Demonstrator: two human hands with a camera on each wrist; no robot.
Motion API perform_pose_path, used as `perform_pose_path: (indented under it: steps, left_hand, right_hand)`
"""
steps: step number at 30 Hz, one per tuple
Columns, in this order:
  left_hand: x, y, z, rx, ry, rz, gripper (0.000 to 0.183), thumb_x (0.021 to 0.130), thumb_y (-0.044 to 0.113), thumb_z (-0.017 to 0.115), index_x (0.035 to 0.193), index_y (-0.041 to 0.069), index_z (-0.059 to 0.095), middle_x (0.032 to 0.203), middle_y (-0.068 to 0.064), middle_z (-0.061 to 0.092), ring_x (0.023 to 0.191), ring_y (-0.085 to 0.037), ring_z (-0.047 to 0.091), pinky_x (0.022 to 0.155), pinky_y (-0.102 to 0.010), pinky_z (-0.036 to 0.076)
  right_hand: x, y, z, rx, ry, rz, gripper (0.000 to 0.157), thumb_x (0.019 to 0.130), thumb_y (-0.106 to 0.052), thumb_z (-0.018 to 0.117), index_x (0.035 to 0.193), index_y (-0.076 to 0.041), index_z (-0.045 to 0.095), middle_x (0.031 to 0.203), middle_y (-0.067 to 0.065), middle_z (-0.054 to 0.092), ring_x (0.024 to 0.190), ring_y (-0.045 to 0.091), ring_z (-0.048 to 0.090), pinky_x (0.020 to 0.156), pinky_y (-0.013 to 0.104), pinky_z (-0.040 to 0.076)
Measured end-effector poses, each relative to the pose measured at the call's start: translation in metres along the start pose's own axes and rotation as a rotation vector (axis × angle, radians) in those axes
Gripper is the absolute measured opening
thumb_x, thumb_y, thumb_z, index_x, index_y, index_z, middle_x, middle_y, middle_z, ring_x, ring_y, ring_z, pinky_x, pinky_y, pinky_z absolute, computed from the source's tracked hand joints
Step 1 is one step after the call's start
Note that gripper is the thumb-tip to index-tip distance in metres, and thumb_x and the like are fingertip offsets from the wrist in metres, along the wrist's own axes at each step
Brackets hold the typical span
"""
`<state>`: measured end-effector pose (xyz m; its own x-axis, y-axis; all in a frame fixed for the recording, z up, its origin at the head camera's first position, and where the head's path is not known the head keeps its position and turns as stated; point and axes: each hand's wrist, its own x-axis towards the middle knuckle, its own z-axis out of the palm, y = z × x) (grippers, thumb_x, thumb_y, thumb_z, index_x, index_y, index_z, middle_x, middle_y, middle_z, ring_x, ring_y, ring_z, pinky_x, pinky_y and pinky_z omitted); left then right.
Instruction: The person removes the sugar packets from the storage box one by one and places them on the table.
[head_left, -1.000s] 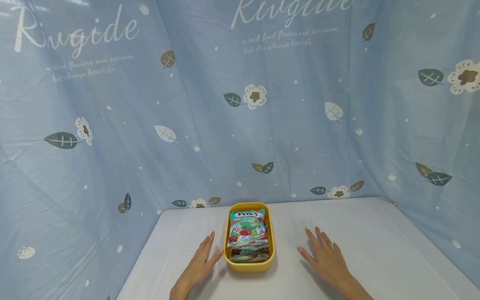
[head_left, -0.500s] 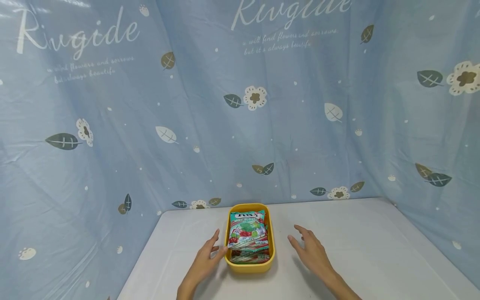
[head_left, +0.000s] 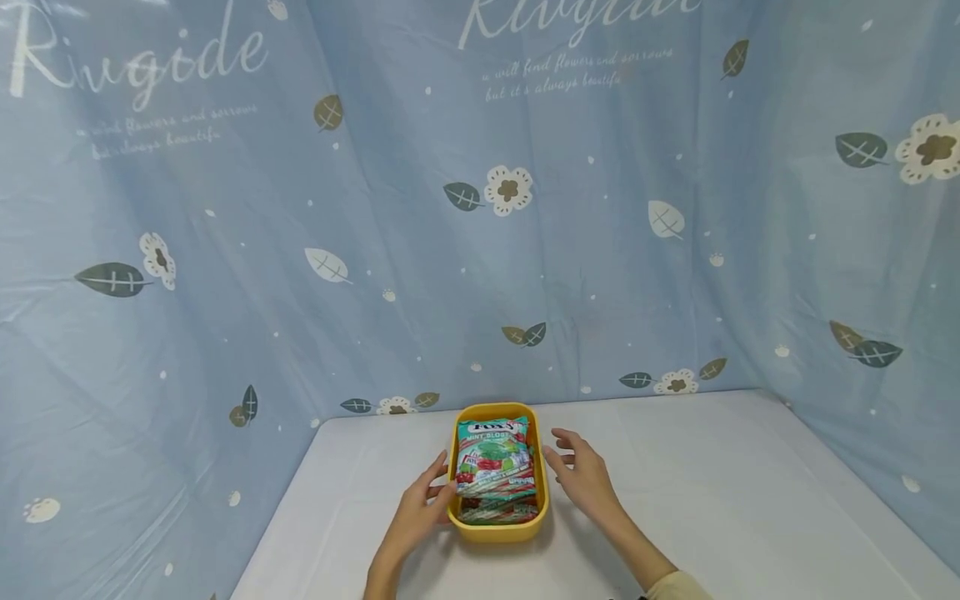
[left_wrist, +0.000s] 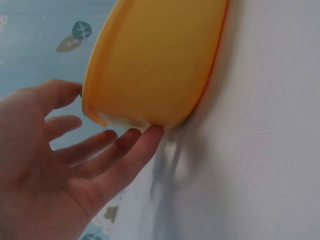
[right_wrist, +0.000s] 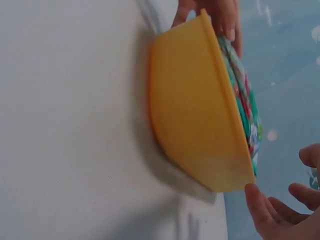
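A yellow rectangular container (head_left: 501,535) stands on the white table, holding turquoise-and-red candy bags (head_left: 493,462) marked "Fox's Mint Bloss…". My left hand (head_left: 418,507) is at its left side, thumb by the rim. In the left wrist view, its outer fingertips (left_wrist: 156,131) touch or nearly touch the yellow wall (left_wrist: 155,60). On the other side, my right hand (head_left: 588,479) has loosely bent fingers beside the right rim. The right wrist view has one fingertip (right_wrist: 251,190) close to the container's corner (right_wrist: 232,175); contact there is hard to tell. Lower bags are mostly covered by the top one.
A white cloth (head_left: 720,492) covers the table. Behind it and along both sides hangs a light blue curtain (head_left: 420,275) with printed leaves, flowers and lettering. The container stands near the table's back edge.
My right hand has come leftward from well out on the table to the container's right side. My left hand has shifted slightly right, up to the left rim. The container stays in place.
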<state>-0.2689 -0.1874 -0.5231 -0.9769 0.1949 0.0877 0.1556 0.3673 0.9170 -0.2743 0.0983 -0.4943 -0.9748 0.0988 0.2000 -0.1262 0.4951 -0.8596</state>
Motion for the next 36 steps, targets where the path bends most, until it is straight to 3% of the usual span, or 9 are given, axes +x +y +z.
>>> perform_pose_path:
  steps: [3, 6, 14, 19, 28, 36]
  left_hand:
    - [0.001, 0.0, -0.001, 0.022, 0.004, 0.01, 0.063, 0.099, 0.035, 0.055, 0.154, 0.015, 0.032, 0.142, -0.025, 0.048, 0.117, -0.036, 0.062, 0.069, -0.025, 0.061]
    - [0.002, 0.001, -0.002, 0.051, 0.01, 0.037, 0.059, 0.1, 0.028, 0.054, 0.154, 0.014, 0.033, 0.137, -0.026, 0.053, 0.112, -0.032, 0.065, 0.075, -0.025, 0.061]
    - [0.002, 0.003, -0.002, 0.097, 0.031, 0.07, 0.06, 0.098, 0.015, 0.052, 0.154, 0.013, 0.031, 0.13, -0.025, 0.058, 0.103, -0.024, 0.068, 0.08, -0.023, 0.058]
    - [0.002, 0.001, -0.001, 0.117, 0.038, 0.075, 0.061, 0.099, 0.014, 0.051, 0.155, 0.01, 0.028, 0.13, -0.025, 0.058, 0.105, -0.026, 0.068, 0.083, -0.027, 0.059]
    - [0.003, 0.0, -0.001, 0.047, 0.029, 0.063, 0.063, 0.098, 0.011, 0.051, 0.156, 0.012, 0.026, 0.134, -0.029, 0.054, 0.109, -0.035, 0.065, 0.067, -0.025, 0.061]
    - [0.004, 0.0, -0.001, 0.026, 0.023, 0.038, 0.066, 0.096, 0.011, 0.053, 0.156, 0.017, 0.027, 0.136, -0.027, 0.053, 0.112, -0.035, 0.065, 0.063, -0.023, 0.06]
  right_hand:
    - [0.003, -0.006, 0.007, 0.051, -0.004, 0.009, 0.046, 0.095, -0.029, 0.064, 0.135, -0.009, 0.055, 0.127, 0.02, 0.061, 0.103, 0.03, 0.066, 0.067, 0.026, 0.061]
    - [0.004, -0.011, 0.013, 0.055, -0.012, 0.005, 0.046, 0.095, -0.03, 0.063, 0.136, -0.009, 0.054, 0.127, 0.019, 0.061, 0.104, 0.031, 0.066, 0.07, 0.029, 0.062]
    - [0.002, -0.027, 0.02, -0.08, -0.039, -0.057, 0.05, 0.093, -0.03, 0.066, 0.134, -0.005, 0.055, 0.121, 0.02, 0.064, 0.098, 0.028, 0.066, 0.076, 0.039, 0.061]
    - [0.002, -0.042, 0.022, -0.194, -0.083, -0.094, 0.054, 0.091, -0.033, 0.066, 0.135, -0.003, 0.054, 0.121, 0.021, 0.064, 0.106, 0.035, 0.063, 0.085, 0.053, 0.057]
    - [0.01, -0.056, 0.02, -0.171, -0.203, -0.022, 0.059, 0.092, -0.034, 0.065, 0.14, -0.003, 0.05, 0.134, 0.022, 0.059, 0.121, 0.042, 0.057, 0.094, 0.059, 0.052]
    - [0.022, -0.046, 0.017, -0.016, -0.245, 0.147, 0.06, 0.092, -0.034, 0.066, 0.14, -0.003, 0.049, 0.129, 0.024, 0.059, 0.112, 0.035, 0.062, 0.09, 0.048, 0.058]
